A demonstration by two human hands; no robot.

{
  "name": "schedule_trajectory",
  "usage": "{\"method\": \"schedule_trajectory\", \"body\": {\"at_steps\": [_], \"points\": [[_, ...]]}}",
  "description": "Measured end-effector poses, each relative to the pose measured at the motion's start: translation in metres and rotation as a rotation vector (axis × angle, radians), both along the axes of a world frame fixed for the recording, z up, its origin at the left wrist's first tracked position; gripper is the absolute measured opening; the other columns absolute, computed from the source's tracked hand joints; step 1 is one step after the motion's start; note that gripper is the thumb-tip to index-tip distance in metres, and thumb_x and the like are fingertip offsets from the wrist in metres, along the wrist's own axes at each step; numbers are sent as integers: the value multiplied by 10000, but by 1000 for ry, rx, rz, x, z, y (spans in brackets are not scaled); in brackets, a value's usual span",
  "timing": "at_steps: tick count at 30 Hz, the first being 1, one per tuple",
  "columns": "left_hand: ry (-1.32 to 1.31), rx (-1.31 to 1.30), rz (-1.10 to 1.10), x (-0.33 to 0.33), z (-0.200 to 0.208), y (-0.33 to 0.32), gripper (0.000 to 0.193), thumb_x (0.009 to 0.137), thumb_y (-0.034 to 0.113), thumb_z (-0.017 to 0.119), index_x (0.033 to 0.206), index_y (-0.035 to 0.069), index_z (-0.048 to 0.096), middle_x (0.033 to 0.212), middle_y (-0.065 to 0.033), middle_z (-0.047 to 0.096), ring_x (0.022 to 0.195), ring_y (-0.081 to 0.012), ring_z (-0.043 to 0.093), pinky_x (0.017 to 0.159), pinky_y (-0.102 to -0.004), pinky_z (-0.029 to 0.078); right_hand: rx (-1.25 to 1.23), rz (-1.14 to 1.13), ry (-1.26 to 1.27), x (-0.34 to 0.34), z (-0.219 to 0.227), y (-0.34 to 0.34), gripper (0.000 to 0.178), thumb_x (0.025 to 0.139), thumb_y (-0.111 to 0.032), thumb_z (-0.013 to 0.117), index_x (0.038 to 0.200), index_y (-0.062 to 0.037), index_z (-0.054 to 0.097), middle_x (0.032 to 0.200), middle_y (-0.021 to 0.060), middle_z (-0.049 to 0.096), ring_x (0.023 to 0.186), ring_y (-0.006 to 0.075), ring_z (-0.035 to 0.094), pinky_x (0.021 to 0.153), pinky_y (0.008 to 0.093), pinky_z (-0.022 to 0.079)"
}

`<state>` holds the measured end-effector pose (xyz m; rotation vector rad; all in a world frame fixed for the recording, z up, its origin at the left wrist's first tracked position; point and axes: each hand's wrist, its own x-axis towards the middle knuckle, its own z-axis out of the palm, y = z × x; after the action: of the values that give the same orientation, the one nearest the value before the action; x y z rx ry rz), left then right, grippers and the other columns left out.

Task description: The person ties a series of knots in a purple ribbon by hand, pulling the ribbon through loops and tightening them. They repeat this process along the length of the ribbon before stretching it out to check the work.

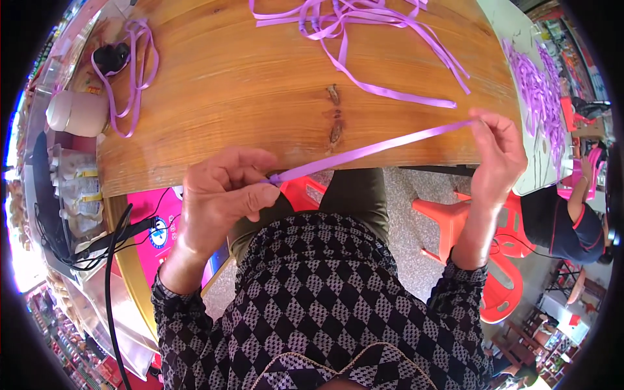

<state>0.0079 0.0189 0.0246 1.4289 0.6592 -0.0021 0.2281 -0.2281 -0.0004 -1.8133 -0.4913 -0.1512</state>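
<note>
Purple, glossy, flat ribbon (pixel 374 150) stretches taut, pinched by the left hand (pixel 221 188) and right hand (pixel 498 159).

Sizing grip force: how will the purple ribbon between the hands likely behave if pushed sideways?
Probably floppy: the purple ribbon looks straight between left hand and right hand, but similar ribbons bend and loop on the table. Likely light, being a thin, narrow strip. Possibly slippery, given its satiny shine.
</note>
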Motion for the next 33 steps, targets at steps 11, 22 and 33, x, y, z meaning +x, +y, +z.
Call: {"method": "schedule_trajectory", "body": {"at_steps": [11,22,33], "points": [[-378,857,-193,19,21,-26,331,666,46,729,939,-17,553,788,-58,612,661,-125,591,573,-232,475,56,950,192,-76,15,88,199,748,-15,651,942,12,614,834,80,603,750,153,552,644,261,424],[-407,1119,-308,19,16,-10,100,710,22,663,777,-6,595,680,-78,571,565,-142,545,501,-250,418,-48,725,453,-69,27,75,44,751,32,592,791,24,610,679,26,560,590,67,509,515,193,378],[-17,421,47,-7,19,59,50,728,17,599,771,10,575,641,22,520,548,-33,460,481,-169,338,-63,174,411,18,15,-9,95,758,-71,599,824,-3,610,639,-54,509,535,4,396,464,155,257]]}}
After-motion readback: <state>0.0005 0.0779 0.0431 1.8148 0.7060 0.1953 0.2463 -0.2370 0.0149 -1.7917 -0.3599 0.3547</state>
